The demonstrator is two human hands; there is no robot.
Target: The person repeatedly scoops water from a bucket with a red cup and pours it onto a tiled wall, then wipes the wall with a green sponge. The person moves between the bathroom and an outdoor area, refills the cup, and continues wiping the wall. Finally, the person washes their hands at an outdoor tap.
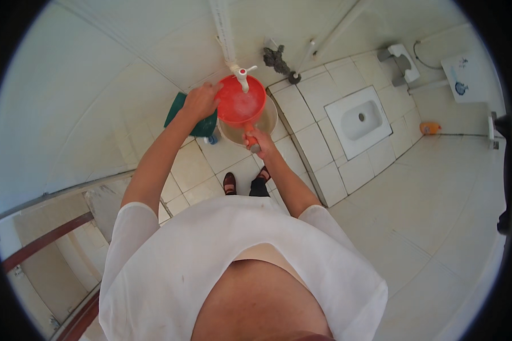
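Observation:
A red plastic water ladle (234,108) is under a white tap (241,76), with bubbly water in its bowl. My right hand (260,143) grips its orange-red handle. At the left rim of the bowl is my left hand (202,100), palm down, its fingertips at the edge; whether they press on the rim is not plain. Below the ladle stands a pale round bucket (272,123), partly covered by it. A dark green container (177,111) stands beside the bucket, partly behind my left hand and forearm.
A raised tiled step (303,140) to the right holds a white squat toilet (367,121). Dark grey mesh or cloth (276,59) hangs on the wall beside a brush-like tool (295,77). An orange bottle (430,128) lies in the far corner. A blue-and-white item (211,139) is near the green container.

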